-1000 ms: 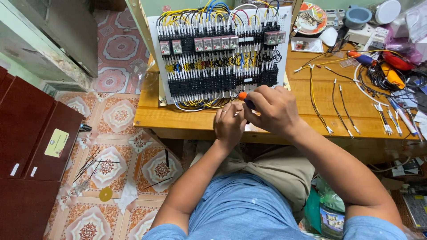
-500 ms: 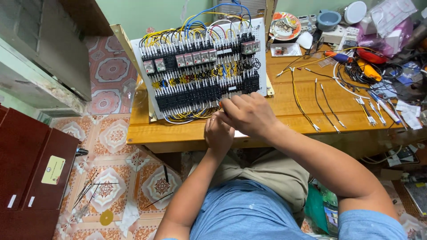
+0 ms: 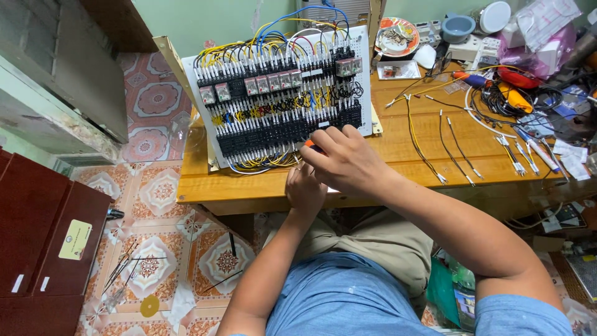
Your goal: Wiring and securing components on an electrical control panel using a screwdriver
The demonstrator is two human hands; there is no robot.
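Observation:
A white wiring panel [image 3: 280, 93] with rows of black terminal blocks, relays and yellow, blue and black wires leans on a wooden table [image 3: 398, 155]. My right hand [image 3: 345, 158] is shut on an orange-handled screwdriver [image 3: 309, 144] at the panel's lower edge, by the bottom terminal row. My left hand [image 3: 305, 190] sits just below it at the table's front edge, fingers curled; what it holds is hidden.
Loose yellow and black wires [image 3: 448, 134] lie on the table to the right. Tools, cables and bags [image 3: 528, 93] crowd the far right. A patterned plate [image 3: 398, 34] and a blue bowl [image 3: 457, 25] stand behind. A dark red cabinet [image 3: 37, 236] stands at left.
The view has shifted, so the panel and table sit further right and lower in frame. My hands stay together at the panel's lower edge with the screwdriver.

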